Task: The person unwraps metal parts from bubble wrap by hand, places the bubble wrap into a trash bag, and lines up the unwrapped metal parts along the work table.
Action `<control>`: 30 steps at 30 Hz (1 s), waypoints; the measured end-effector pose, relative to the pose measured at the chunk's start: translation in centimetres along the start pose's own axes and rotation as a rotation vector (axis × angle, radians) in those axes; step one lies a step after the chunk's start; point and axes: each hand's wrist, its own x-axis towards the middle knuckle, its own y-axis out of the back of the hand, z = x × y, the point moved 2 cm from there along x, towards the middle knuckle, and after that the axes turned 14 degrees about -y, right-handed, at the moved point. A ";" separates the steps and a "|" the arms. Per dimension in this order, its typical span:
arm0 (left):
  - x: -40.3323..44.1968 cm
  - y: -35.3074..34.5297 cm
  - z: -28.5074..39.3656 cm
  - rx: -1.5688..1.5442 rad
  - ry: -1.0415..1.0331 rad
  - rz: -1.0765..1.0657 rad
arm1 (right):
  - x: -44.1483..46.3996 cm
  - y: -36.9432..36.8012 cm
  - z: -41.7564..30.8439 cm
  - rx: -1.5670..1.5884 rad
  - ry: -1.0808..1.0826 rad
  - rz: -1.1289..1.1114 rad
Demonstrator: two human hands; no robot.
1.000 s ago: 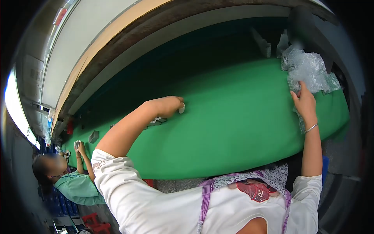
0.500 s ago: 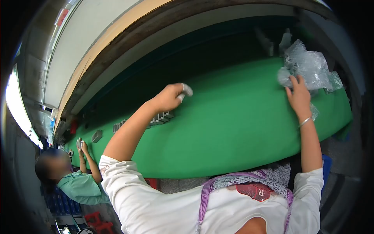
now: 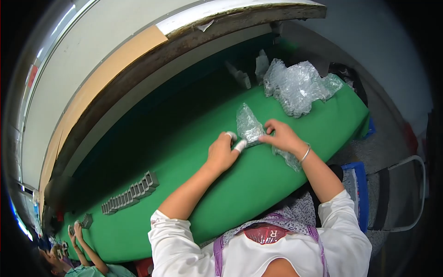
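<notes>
A piece of clear bubble wrap lies on the green tabletop between my hands. My left hand, with white coverings on thumb and fingertip, is at its left edge, thumb and finger apart. On the right side, my right hand has its thumb and fingers curled at the wrap's edge; whether they grip it is too small to tell. Another strip of bubble wrap lies under my right wrist.
A large heap of bubble wrap is at the table's far right end. A row of grey metal parts stands to the left. Beyond it are a smaller grey stack and a co-worker's hands.
My left hand has left the area near the metal parts and come close to my right hand. A piece of bubble wrap now lies between them, apart from the heap. The view has turned.
</notes>
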 end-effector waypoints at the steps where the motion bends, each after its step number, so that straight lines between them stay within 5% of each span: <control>1: -0.5 -0.3 0.1 0.030 -0.068 -0.023 | -0.7 -0.2 -0.1 -0.059 0.148 -0.002; 5: 0.6 -1.4 -0.3 0.050 -0.172 0.073 | -0.8 0.1 -1.3 -0.250 0.162 0.093; 10: 1.7 5.6 0.5 -0.405 -0.033 0.153 | 0.2 3.5 -6.6 -0.132 0.243 0.128; 13: 1.7 9.9 1.1 -0.606 -0.051 0.096 | 1.4 4.2 -9.5 -0.059 0.271 -0.160; 16: 1.3 12.1 2.2 -0.465 0.001 0.058 | 2.1 3.7 -11.4 -0.050 0.248 -0.269; 21: 1.5 13.8 3.1 -0.673 0.033 0.201 | 3.1 3.2 -10.5 0.673 0.397 -0.080; 22: 2.0 13.0 3.6 -0.551 0.050 0.229 | 3.2 4.2 -9.6 0.798 0.162 -0.153; 25: 2.5 9.9 3.7 0.200 -0.225 0.091 | 3.9 6.9 -4.2 0.370 0.018 0.067; 28: 1.9 6.0 2.6 0.346 -0.148 -0.162 | 2.5 8.0 0.1 -0.373 -0.085 0.283; 30: 1.5 4.2 1.2 0.291 -0.121 -0.244 | 2.7 7.7 1.9 -0.437 -0.143 0.264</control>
